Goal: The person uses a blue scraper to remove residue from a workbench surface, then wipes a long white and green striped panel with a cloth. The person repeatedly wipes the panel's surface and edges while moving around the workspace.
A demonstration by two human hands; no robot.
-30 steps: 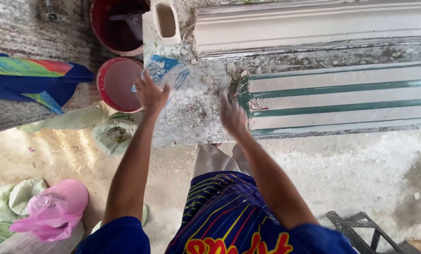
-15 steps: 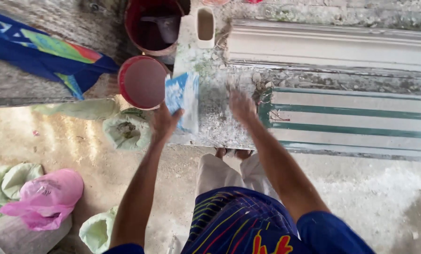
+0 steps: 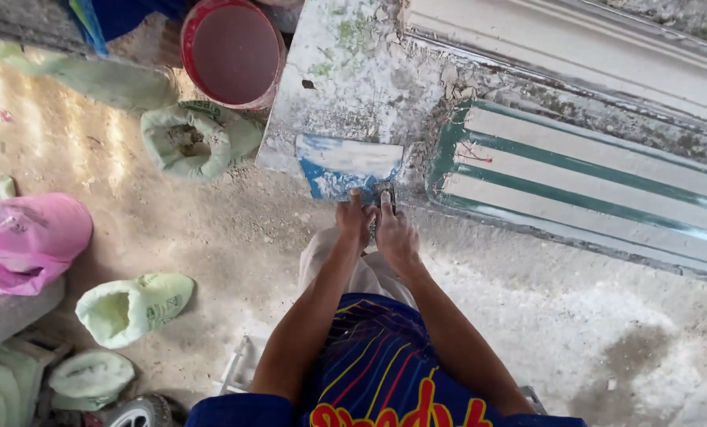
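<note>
Rough grey plaster-crusted work slab [image 3: 353, 71], bearing a flat blue-and-white smeared scraper blade [image 3: 345, 168] at its near edge and a long white moulding with green stripes [image 3: 590, 182] alongside. Below, sandy concrete floor [image 3: 211, 245], strewn with pale green open sacks [image 3: 195, 138], a round red plastic bucket [image 3: 233, 51] and a crumpled pink plastic bag [image 3: 25, 241].

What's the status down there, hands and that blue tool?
Left hand and right hand together at the scraper handle. Blade flat on the slab. Red bucket apart.
</note>
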